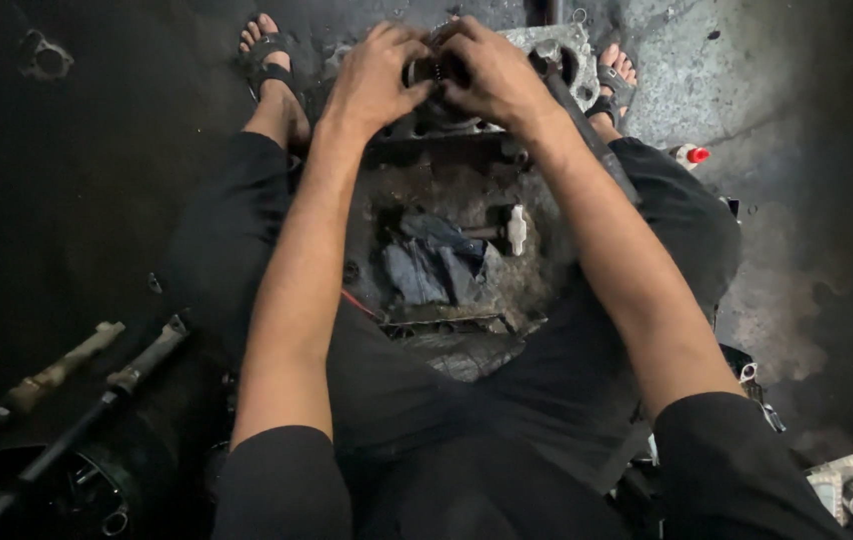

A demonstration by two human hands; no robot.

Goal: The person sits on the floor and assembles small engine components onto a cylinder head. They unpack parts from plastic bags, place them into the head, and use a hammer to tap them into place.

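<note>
A small dark round metal part [434, 70] is held between both hands at the far end of a greasy metal housing [547, 45] that lies on the floor between the person's feet. The left hand [377, 75] is curled over the part from the left, its grip closed on it with the fingers bent inward and the thumb tucked against the part's near side. The right hand [497, 70] is set against it from the right, the grip likewise clamped on the part, fingertips meeting those of the left hand over the top. Most of the part is covered by the fingers, so its exact shape cannot be told.

Just right of the housing's top edge, a dark bar [592, 135] is seen running from the housing down along the right forearm. Nearer the person than the housing, a hammer with a pale head [515, 230] lies on the grimy block beside a crumpled dark rag [432, 265]. To the right of the housing, beyond the right knee, a small bottle with a red cap [690, 155] lies on the concrete floor [677, 70]. Well to the left of the housing, two long metal shafts [97, 375] lie on the dark floor. Sandalled feet are placed on either side of the housing.
</note>
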